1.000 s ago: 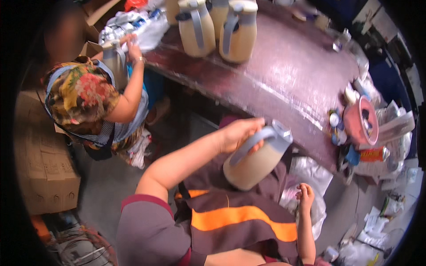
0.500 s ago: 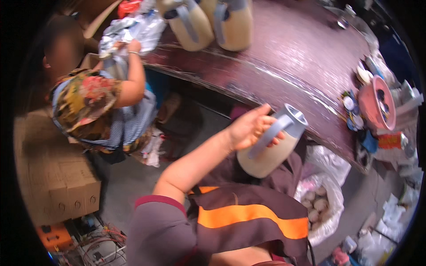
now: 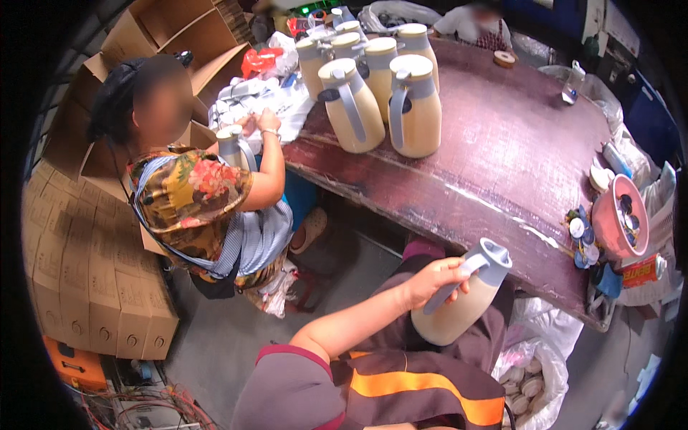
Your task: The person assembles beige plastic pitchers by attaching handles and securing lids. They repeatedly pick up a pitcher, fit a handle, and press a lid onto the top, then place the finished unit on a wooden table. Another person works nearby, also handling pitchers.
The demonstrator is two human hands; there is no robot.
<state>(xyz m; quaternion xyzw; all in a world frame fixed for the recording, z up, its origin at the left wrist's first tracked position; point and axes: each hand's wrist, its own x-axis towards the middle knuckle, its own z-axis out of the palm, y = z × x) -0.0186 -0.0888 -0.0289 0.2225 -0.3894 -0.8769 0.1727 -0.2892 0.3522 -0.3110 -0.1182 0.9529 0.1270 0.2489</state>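
Note:
My left hand is closed round the grey handle of a cream thermos jug. The jug leans over my lap, its grey spout end up and showing an open mouth with no lid. My right hand is out of the picture. Several similar cream jugs with grey tops and handles stand on the dark red table, the closest being one jug and another jug to its left. At the left, a co-worker's hands are at a further jug beside white plastic bags.
The table edge runs just beyond my lap. On its right end are a pink bowl and small round parts. A plastic sack of round pieces stands at my right. Cartons fill the left; another person sits at the far side.
My left hand's fingers, loosely spread at the jug's handle before, are now wrapped round it. The view has shifted, showing more of the far table and the jugs on it.

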